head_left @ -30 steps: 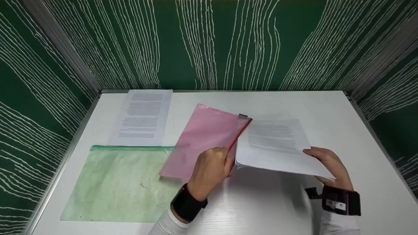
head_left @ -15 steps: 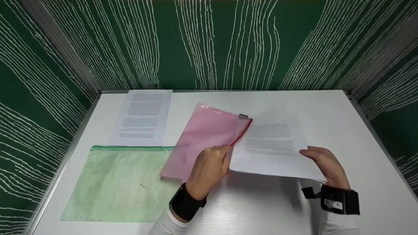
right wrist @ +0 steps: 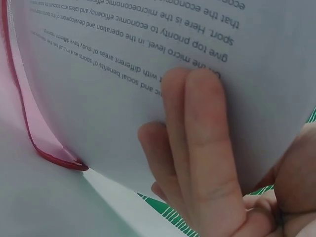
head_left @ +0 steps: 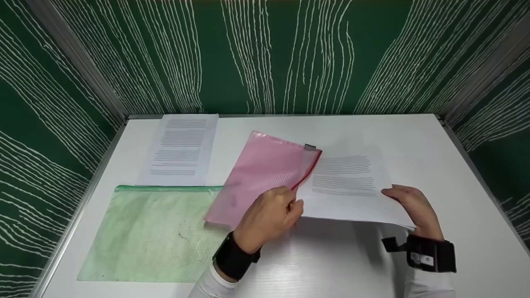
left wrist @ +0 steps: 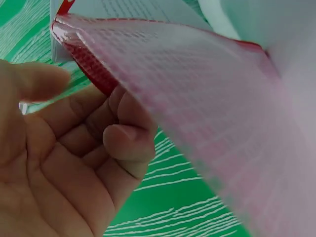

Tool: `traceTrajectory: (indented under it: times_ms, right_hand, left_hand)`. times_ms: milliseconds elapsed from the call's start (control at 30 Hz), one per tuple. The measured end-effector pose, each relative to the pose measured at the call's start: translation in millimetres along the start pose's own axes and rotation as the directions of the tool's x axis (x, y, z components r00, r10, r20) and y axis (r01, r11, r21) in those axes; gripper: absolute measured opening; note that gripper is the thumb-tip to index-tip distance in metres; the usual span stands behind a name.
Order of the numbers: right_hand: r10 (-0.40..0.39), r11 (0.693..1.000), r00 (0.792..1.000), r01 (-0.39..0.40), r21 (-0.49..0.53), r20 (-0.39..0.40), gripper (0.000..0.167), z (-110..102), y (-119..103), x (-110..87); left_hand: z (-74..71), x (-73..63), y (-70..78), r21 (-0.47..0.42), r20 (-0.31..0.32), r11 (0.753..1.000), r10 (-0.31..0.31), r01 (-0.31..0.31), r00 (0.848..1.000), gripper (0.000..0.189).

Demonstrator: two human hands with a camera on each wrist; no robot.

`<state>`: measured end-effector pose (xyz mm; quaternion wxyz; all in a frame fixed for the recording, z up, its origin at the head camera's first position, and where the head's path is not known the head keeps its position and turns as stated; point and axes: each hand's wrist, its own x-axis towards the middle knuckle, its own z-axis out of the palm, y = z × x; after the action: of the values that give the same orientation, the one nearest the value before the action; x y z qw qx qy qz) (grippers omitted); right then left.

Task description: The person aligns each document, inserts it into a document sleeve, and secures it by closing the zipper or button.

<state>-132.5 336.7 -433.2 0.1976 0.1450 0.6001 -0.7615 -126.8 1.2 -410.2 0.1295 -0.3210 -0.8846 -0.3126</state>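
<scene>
I've got the left hand [head_left: 268, 216] curled on the pink pouch [head_left: 265, 174], thumb off; right hand [head_left: 412, 209] pinches the papers [head_left: 345, 200]. Slack red lip [head_left: 307, 174] could snag them.

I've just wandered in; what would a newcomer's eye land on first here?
Probably the red-edged pink pouch near the middle of the white table, with the left hand at its edge. Just to its right, the right hand grips printed papers. The white-streaked dark green wall behind also stands out.
</scene>
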Motion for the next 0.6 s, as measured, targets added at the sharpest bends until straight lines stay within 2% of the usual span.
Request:
traceTrajectory:
  times_ms: [100,267,367,500,600]
  right_hand:
    - [0.039,0.998,0.999,-0.041,-0.053,-0.038,0.033,0.4,-0.7,-0.2]
    - [0.039,0.998,0.998,-0.041,-0.037,-0.044,0.031,1.5,-1.9,-1.5]
    - [0.015,0.999,0.999,-0.016,-0.030,-0.043,0.037,2.4,-0.8,-1.0]
    - [-0.014,0.995,0.998,0.007,-0.101,-0.069,0.055,4.7,0.6,0.1]
    - [-0.046,0.986,0.995,0.030,-0.166,-0.091,0.059,6.1,0.7,0.3]
  left_hand:
    - [-0.1,-1.6,0.2,0.034,0.038,0.999,0.020,-0.022,0.999,0.041]
    - [-1.0,-3.7,0.2,0.052,0.086,0.998,0.024,-0.029,0.996,0.022]
    - [-0.3,-4.6,0.7,0.082,0.071,0.996,0.030,-0.036,0.997,0.019]
    - [0.8,-5.5,2.0,0.113,0.035,0.992,0.058,-0.062,0.998,0.024]
    - [0.8,-5.9,2.9,0.121,0.032,0.990,0.062,-0.065,0.998,0.024]
